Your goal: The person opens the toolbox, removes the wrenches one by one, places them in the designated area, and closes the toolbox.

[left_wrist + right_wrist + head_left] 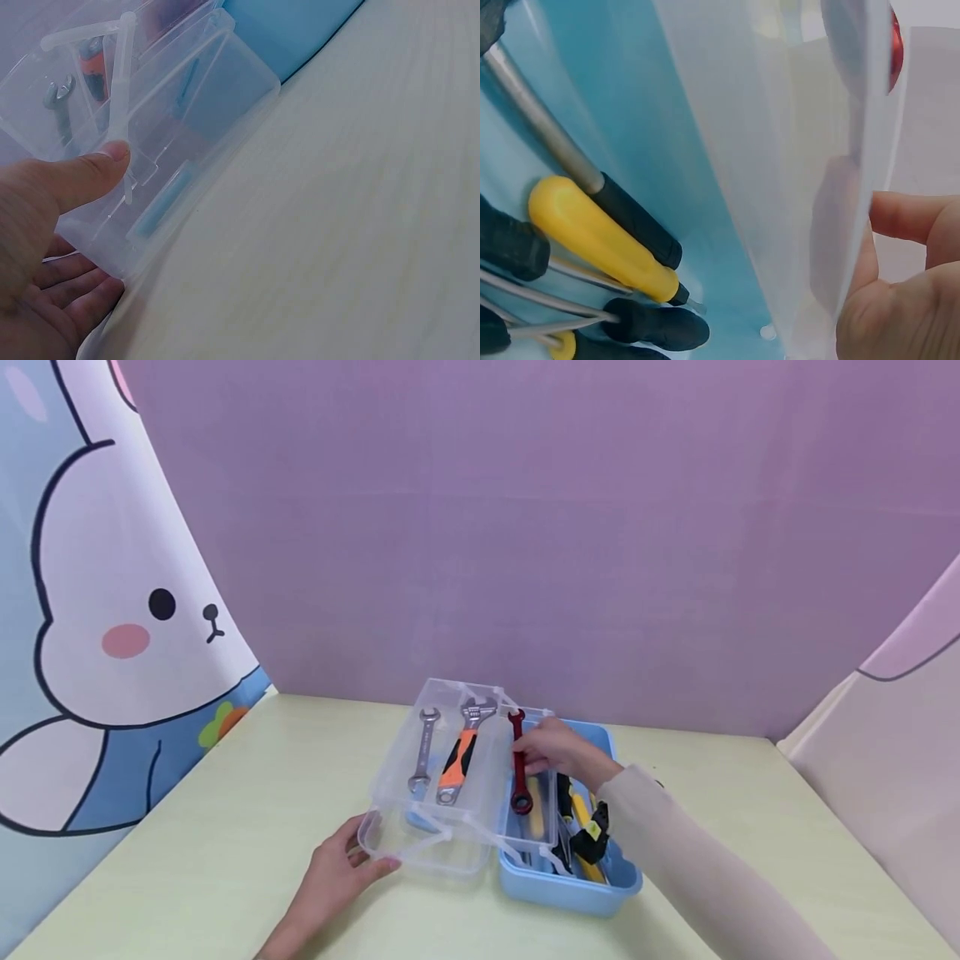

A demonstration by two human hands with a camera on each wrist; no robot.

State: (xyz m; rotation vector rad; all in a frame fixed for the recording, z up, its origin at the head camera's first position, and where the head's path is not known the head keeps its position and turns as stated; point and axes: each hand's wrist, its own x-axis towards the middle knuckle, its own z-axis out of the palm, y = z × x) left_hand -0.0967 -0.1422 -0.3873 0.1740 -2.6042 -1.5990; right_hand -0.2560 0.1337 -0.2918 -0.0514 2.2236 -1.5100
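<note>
Red wrench (521, 789) over the clear tray's (397, 777) right side, right hand (558, 750) pinching its shaft! Left hand (333, 872), well apart, pinches the tray's near-left corner; blue toolbox (558, 893) partly beneath, on the bench (697, 827).

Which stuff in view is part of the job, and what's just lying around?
Likely in the job:
red combination wrench, at the right hand
clear plastic tray section, held by left hand
light blue toolbox
silver open-end wrench
adjustable wrench

Likely incidental:
yellow-handled screwdriver, untouched
rabbit-print sheet
purple backdrop
</note>
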